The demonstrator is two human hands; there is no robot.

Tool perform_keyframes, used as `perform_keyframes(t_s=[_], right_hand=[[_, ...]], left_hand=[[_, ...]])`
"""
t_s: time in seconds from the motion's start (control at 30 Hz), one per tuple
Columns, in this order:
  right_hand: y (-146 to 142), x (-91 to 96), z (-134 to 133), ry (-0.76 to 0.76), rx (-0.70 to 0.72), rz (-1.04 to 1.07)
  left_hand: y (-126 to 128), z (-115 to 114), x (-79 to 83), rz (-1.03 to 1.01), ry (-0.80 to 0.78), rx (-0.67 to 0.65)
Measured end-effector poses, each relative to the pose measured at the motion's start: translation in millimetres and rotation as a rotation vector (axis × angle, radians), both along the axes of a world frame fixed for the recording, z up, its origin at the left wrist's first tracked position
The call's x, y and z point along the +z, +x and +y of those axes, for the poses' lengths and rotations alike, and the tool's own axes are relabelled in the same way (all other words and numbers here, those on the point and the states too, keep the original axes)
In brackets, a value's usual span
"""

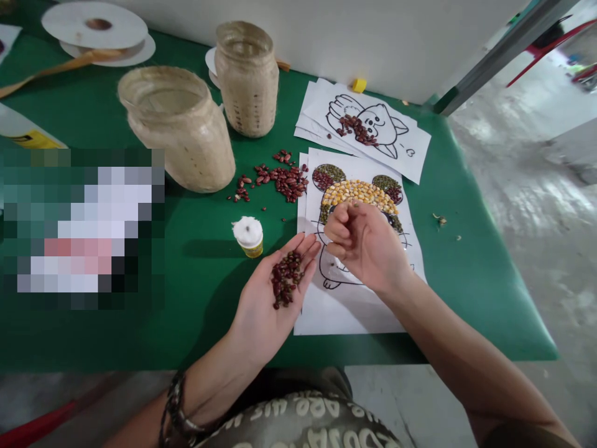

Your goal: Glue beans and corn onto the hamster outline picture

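Observation:
My left hand (263, 305) lies palm up with its fingers slightly cupped, holding a small heap of mixed dark red and green beans (286, 280). Over the drawing sheet (354, 314), my right hand (368, 242) is closed in a pinch, with what looks like a small green mung bean (356, 204) at its fingertips. The sheet carries an outlined animal. Yellow corn kernels (359, 191) cover the top of its head, and red and green beans fill its round ears. My right hand hides part of the face.
Loose red beans (290, 182) lie left of the sheet, near a small tub with white content (249, 234). Two twine-wrapped jars (186, 137) stand behind. Another drawing (380, 124) with beans lies at the back, near a yellow block (359, 85). A ribbon spool (96, 28) sits far left.

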State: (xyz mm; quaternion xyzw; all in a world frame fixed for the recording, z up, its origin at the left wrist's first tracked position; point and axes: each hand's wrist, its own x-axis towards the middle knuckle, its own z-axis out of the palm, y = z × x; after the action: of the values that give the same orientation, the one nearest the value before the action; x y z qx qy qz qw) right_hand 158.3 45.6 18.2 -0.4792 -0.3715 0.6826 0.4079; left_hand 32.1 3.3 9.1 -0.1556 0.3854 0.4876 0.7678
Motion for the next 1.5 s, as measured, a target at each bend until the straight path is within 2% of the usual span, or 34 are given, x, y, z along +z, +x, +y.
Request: perform_keyframes(t_s=[0.1,0.23,0.3,0.53,0.63,0.73,0.8,0.9,1.03,1.13,1.2,1.37,1.43,1.5], right_hand=[[-1.3,-2.3,-1.0,0.008,0.061,-0.067],[-7.1,-0.9,-9.4,0.273,0.219,-0.353],[-8.5,0.1,-11.7,0.344,0.286,-0.460],[-2.3,-5.3,-10.8,0.420,0.314,-0.524],[1.1,-6.2,-11.0,0.614,0.316,-0.680],[2.7,-6.8,-11.6,0.823,0.380,-0.886],[2.4,-7.8,-12.5,0.901,0.443,-1.019],[0.6,-8.9,-14.9,0.931,0.511,-1.178],[-2.2,-7.8,-18.5,0.906,0.538,-1.233],[-2.5,-5.3,-18.7,0.830,0.493,-1.046],[-1.1,-3.6,-16.2,0.672,0.390,-0.807],[4.9,-2.5,-2.7,0.030,0.101,-0.031],[5.3,-3.0,0.1,-0.076,0.046,0.098],[3.7,-3.2,-1.2,-0.051,0.059,0.070]], left_hand=[[1.0,0.2,-0.7,-0.004,0.004,-0.011],[1.6,1.5,-4.3,-0.021,0.026,0.004],[1.5,2.1,-5.5,-0.033,0.030,0.005],[1.8,2.4,-4.2,-0.018,-0.008,0.029],[1.9,2.5,-2.9,-0.015,-0.024,0.044],[0.7,2.7,-2.1,-0.012,-0.041,0.032],[-0.1,2.5,-2.6,-0.029,-0.025,0.013],[-0.1,1.5,-5.5,-0.057,0.025,0.000],[1.0,0.6,-8.5,-0.066,0.057,0.005],[1.0,1.3,-7.0,-0.038,0.027,-0.004],[0.8,1.7,-5.2,-0.022,0.002,-0.016],[0.8,0.6,-3.8,-0.008,0.031,-0.026],[1.2,0.5,-4.0,-0.004,0.023,-0.024],[1.5,1.1,-3.9,-0.017,0.022,-0.026]])
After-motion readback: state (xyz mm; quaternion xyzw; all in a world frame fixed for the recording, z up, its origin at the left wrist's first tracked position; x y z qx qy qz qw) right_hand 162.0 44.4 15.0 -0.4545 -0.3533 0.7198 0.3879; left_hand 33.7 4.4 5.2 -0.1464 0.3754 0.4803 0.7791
